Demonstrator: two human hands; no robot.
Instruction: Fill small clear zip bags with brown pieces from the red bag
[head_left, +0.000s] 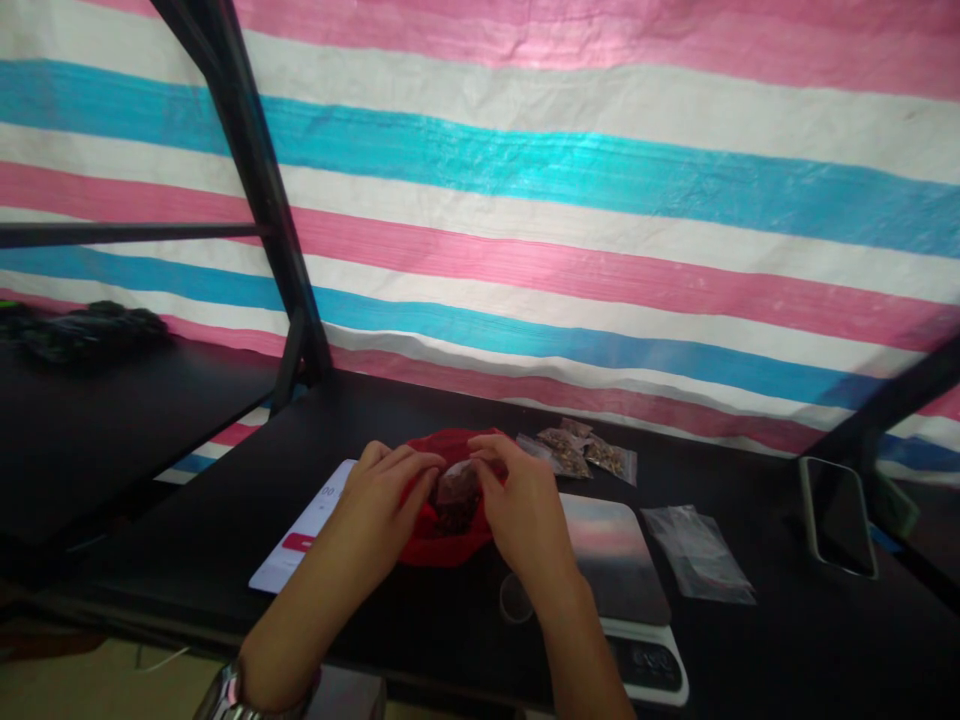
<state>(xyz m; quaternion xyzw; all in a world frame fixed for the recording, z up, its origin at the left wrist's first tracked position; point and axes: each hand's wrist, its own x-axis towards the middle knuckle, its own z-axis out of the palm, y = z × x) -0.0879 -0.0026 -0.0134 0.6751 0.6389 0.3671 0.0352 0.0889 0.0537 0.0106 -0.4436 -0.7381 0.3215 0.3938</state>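
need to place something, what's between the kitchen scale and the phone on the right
In the head view, a small stack of empty clear plastic bags lies on the black table between the kitchen scale and the phone.

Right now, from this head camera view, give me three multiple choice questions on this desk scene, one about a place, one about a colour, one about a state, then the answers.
1. Where do the filled small bags lie?
A. behind the scale, near the striped sheet
B. on the left shelf
C. on the phone

2. What colour is the bowl under the hands?
A. blue
B. red
C. white

3. How do the two hands stand?
A. both flat on the table
B. one raised, one resting
C. both pinching a small clear bag over the bowl

Answers: 1 A, the bags sit past the scale by the striped sheet. 2 B, red rim shows between the hands. 3 C, left hand and right hand meet on the small clear bag.
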